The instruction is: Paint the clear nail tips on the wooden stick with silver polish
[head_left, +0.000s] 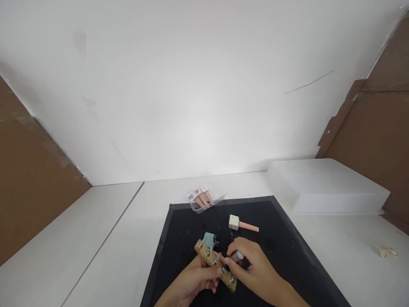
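Note:
My left hand is closed around the lower side of a yellowish strip, held tilted over the black mat. Along the strip sit several round metal studs, with clear nail-tip-like pieces standing up from some of them. My right hand is closed, its thumb and fingers at the strip's right side. Between its fingers shows a small grey cylinder with a pale end; a dark part by the thumb is too small to make out. Just behind the strip is a light teal object, partly hidden.
On the black mat lies a white square bottle with a long pink cap. A clear tray at the mat's far edge holds several similar bottles. A white translucent box stands right; small beige rings lie near it.

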Available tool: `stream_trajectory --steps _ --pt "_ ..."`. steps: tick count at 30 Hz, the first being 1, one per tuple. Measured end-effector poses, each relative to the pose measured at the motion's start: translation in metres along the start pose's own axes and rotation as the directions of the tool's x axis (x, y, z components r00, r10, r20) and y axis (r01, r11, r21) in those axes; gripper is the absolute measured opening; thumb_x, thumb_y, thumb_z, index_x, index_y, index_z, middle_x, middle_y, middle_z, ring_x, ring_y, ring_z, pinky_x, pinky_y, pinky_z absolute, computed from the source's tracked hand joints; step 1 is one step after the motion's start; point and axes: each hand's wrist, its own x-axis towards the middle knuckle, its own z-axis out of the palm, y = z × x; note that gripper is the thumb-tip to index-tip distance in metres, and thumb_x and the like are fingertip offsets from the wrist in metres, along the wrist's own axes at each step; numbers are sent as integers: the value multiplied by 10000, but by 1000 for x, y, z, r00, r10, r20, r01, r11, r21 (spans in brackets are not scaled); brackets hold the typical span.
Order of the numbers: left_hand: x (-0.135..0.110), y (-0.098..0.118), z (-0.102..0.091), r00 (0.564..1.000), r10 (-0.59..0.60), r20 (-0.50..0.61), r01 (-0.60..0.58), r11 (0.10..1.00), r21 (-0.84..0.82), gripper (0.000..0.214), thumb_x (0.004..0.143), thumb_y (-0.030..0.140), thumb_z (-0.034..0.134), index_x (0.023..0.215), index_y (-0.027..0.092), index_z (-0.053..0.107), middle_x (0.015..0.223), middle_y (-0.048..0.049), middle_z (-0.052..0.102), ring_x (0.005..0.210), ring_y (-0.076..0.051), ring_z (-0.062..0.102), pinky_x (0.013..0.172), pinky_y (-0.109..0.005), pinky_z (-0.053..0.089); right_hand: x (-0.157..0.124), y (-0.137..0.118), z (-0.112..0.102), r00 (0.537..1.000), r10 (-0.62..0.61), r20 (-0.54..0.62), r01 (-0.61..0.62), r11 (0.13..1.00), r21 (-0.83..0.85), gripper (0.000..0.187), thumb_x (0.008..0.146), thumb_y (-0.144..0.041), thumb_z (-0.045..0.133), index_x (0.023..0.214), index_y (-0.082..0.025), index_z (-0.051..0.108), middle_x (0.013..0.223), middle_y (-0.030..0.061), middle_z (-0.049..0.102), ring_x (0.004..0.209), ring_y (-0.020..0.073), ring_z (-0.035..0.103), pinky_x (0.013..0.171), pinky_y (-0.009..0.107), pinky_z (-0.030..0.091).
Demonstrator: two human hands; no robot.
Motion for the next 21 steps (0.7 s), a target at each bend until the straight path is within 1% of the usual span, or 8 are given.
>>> stream_trajectory --steps 9,15,21 --pt "1 -4 -3 1000 10 -8 -10 1000 -20 364 566 264 741 845 146 539 636 32 543 517 -69 475 529 -243 345 1 -1 0 998 -54 -34 51 994 -94 62 805 -200 526 760 -196 570 621 0 566 519 131 530 479 219 381" --pt "1 -2 -2 1000 6 -6 -6 1000 -25 356 565 259 743 833 141 541 626 29 543 515 -71 470 533 -246 345 2 -1 -2 996 -89 2 87 971 -221 73 808 -199 520 758 -186 571 624 21 588 545 152 545 500 240 374" --pt "2 -3 -4 1000 11 -2 -11 1000 -17 341 589 253 732 853 140 548 633 27 547 518 -70 474 535 -243 346 2 -1 -3 980 -199 16 193 924 -331 93 826 -193 519 753 -173 572 610 37 595 557 167 541 506 258 349"
